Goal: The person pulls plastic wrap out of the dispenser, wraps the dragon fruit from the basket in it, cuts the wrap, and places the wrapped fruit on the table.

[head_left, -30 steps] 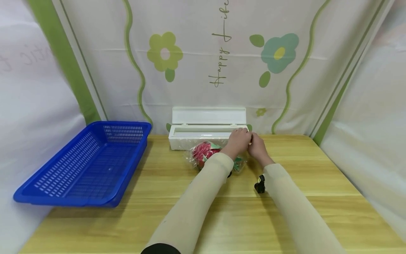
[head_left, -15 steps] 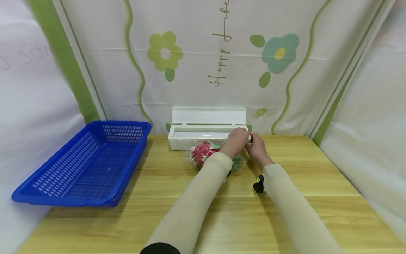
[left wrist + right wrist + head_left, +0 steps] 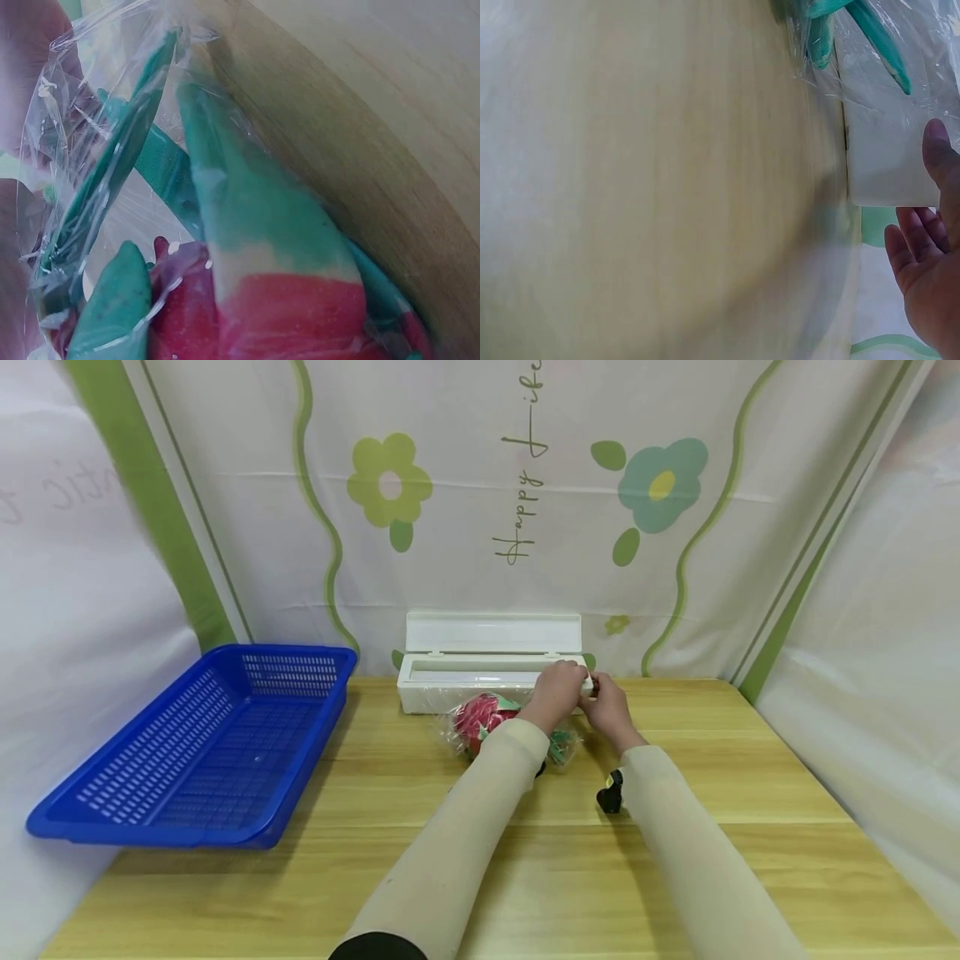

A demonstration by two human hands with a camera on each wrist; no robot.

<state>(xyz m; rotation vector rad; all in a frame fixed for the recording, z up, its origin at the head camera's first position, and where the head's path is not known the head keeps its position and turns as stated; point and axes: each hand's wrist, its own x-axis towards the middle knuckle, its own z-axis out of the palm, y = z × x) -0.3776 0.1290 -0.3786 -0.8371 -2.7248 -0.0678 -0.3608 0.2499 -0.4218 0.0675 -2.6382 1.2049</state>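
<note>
Your left hand [image 3: 553, 695] reached over the right part of the white box [image 3: 408, 695], and your right hand [image 3: 609, 710] stood at its right end. The right thumb [image 3: 937, 154] lay apart in front of the box, the other visible fingers [image 3: 898, 250] loosely bent by the end; I could not tell whether either hand pinched anything, since the left fingertips were hidden. The red-and-green fruit [image 3: 477, 717] lay wrapped in clear film [image 3: 930, 67] on the table [image 3: 247, 902], just on the near side of the box, partly behind your left sleeve [image 3: 465, 818]. The likeliest trouble, I judged, was a pull on the film, which spread across the box's front: a jerk could have dragged the fruit, torn the film or tipped the box. Your left sleeve, close over the fruit, could have snagged the wrapping. The raised lid [image 3: 493, 633] stood close to the far curtain [image 3: 465, 568], leaving little room behind. The blue basket [image 3: 165, 837] filled the left; the freest room lay near and right, the table's right edge well apart from your right hand.
</note>
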